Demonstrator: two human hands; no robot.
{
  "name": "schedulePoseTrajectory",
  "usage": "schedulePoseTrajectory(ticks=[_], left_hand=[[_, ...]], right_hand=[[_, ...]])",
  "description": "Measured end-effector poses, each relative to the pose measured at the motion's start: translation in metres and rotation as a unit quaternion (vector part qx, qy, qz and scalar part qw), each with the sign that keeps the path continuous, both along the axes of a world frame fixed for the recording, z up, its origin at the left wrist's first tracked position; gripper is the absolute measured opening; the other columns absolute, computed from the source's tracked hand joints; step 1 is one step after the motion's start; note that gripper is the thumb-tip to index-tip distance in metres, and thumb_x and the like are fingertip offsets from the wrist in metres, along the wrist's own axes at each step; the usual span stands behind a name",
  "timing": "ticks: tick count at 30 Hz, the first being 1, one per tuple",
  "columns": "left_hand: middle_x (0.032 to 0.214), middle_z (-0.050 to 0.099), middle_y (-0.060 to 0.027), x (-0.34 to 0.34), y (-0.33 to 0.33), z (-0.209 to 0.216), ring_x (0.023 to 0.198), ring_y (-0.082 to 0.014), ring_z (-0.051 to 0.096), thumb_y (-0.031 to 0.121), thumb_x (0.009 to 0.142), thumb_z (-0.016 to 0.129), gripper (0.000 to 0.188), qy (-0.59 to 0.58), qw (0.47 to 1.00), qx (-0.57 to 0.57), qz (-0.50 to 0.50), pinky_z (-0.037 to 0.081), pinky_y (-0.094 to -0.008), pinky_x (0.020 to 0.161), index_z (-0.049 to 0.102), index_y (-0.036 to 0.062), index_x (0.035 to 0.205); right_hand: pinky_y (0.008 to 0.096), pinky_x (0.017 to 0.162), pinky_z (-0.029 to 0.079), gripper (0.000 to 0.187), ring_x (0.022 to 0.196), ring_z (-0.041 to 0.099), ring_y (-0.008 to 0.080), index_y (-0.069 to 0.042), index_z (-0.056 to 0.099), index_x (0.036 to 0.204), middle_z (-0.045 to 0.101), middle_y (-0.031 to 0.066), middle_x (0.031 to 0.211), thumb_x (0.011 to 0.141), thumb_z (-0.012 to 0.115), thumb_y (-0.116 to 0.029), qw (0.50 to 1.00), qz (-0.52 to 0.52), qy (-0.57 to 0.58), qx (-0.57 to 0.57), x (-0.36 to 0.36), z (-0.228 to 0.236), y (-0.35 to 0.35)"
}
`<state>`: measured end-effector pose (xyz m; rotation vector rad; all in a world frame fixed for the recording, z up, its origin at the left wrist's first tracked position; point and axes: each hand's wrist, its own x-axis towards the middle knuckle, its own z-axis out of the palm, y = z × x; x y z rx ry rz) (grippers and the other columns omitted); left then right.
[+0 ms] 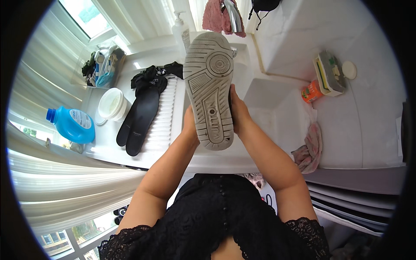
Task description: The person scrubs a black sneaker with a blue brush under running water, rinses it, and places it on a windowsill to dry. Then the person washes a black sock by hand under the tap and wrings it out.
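A shoe [207, 93] is held up over the sink with its pale, worn sole turned toward me and its toe pointing away. My left hand [189, 121] grips its left side near the heel, mostly hidden behind the sole. On the opposite side my right hand [238, 109] is closed around the shoe's edge, its fingers partly out of sight. The shoe's upper is hidden, apart from a dark strip by my right hand. Two black insoles [143, 119] lie to the left on a ribbed white washboard [162, 117], below a bundle of black cloth or laces [149, 80].
At the left stand a blue detergent jug [74, 125], a white tub [112, 105] and a clear bin [104, 65]. A pump bottle [180, 32] and a faucet [233, 17] draped with a pink cloth [215, 19] are behind. Rightward are an orange container [311, 92] and a rag [310, 149].
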<state>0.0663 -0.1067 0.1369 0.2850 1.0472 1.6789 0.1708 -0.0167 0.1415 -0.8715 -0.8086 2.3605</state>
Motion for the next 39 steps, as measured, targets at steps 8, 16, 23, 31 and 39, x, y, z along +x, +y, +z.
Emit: schedulePoseTrajectory(ticks=[8, 16, 23, 31, 39], left_hand=[[0.110, 0.062, -0.0130, 0.006, 0.023, 0.018, 0.092, -0.0240, 0.066, 0.024, 0.100, 0.038, 0.035, -0.167, 0.972, 0.163, 0.022, 0.058, -0.0336, 0.078, 0.050, 0.0015, 0.124], [0.109, 0.062, -0.0109, 0.015, 0.007, 0.006, 0.091, -0.0231, 0.066, 0.022, 0.101, 0.036, 0.033, -0.170, 0.983, 0.042, 0.059, 0.059, -0.0328, 0.077, 0.051, 0.0034, 0.123], [0.110, 0.063, -0.0131, 0.002, 0.004, -0.011, 0.090, -0.0247, 0.067, 0.020, 0.100, 0.038, 0.034, -0.120, 0.989, 0.075, 0.030, 0.059, -0.0346, 0.076, 0.051, -0.0002, 0.123], [0.134, 0.050, -0.0151, -0.033, 0.015, -0.043, 0.118, -0.0235, 0.054, 0.028, 0.098, 0.045, 0.047, -0.099, 0.969, 0.127, -0.185, 0.048, -0.0361, 0.095, 0.043, -0.0029, 0.134], [0.069, 0.061, -0.0036, 0.009, 0.021, -0.018, 0.060, -0.0101, 0.051, 0.032, 0.094, 0.056, 0.040, 0.123, 0.989, -0.015, 0.080, 0.042, -0.0282, 0.057, 0.065, -0.0003, 0.073]], right_hand=[[0.0322, 0.085, 0.050, 0.057, 0.099, 0.062, 0.0194, -0.001, 0.053, 0.125, 0.062, 0.0113, 0.116, 0.096, 0.047, -0.050, 0.977, -0.132, 0.153, 0.062, 0.000, 0.021, -0.036], [0.0330, 0.080, 0.052, 0.043, 0.090, 0.065, 0.0209, 0.003, 0.058, 0.116, 0.065, 0.0132, 0.106, 0.097, 0.050, -0.035, 0.974, -0.150, 0.172, -0.019, 0.001, -0.013, -0.034], [0.0389, 0.099, 0.042, 0.058, 0.111, 0.058, 0.0286, -0.001, 0.046, 0.133, 0.060, 0.0160, 0.122, 0.097, 0.039, -0.047, 0.998, 0.023, 0.062, 0.008, 0.019, -0.022, 0.002], [0.0346, 0.090, 0.045, 0.074, 0.100, 0.060, 0.0206, -0.001, 0.058, 0.119, 0.063, 0.0129, 0.112, 0.090, 0.042, -0.067, 0.993, 0.024, 0.047, 0.104, 0.016, -0.023, 0.015], [0.0365, 0.093, 0.047, 0.028, 0.108, 0.055, 0.0174, -0.012, 0.054, 0.118, 0.058, 0.0072, 0.120, 0.096, 0.048, -0.029, 0.681, 0.127, -0.168, 0.701, 0.010, -0.125, 0.063]])
